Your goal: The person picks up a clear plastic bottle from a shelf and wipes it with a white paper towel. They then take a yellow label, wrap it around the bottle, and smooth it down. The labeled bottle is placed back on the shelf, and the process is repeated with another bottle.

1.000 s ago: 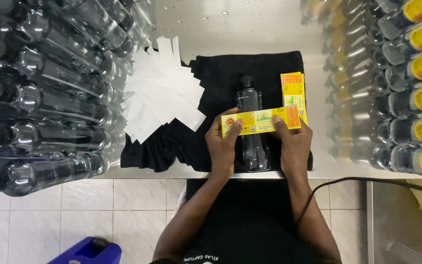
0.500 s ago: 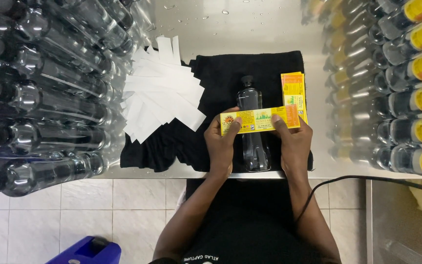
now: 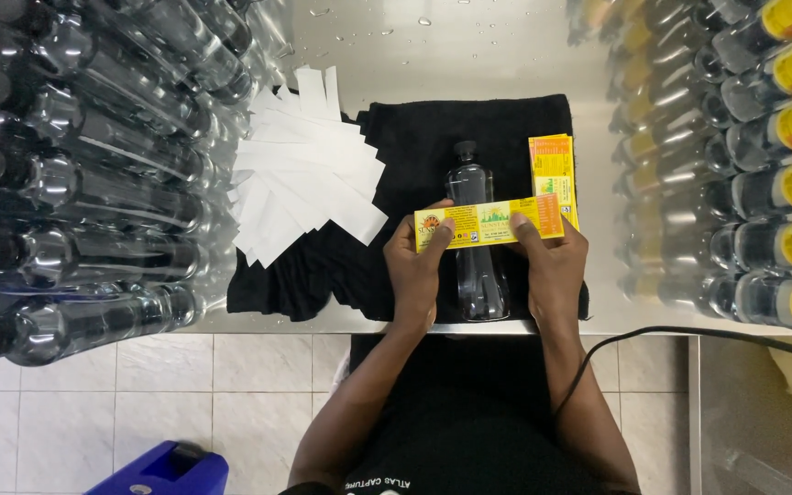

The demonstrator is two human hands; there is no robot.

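Head view: left hand [image 3: 417,266] and right hand [image 3: 552,266] each pinch the yellow label [image 3: 488,223] across the clear bottle [image 3: 475,240].

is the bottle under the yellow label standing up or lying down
Lying down. The bottle rests on its side on the black cloth, cap pointing away from the person, with the yellow label held across it.

We see a yellow and orange label [image 3: 489,224], a clear bottle [image 3: 474,266] with black cap, black cloth [image 3: 414,137], white paper strips [image 3: 304,174].
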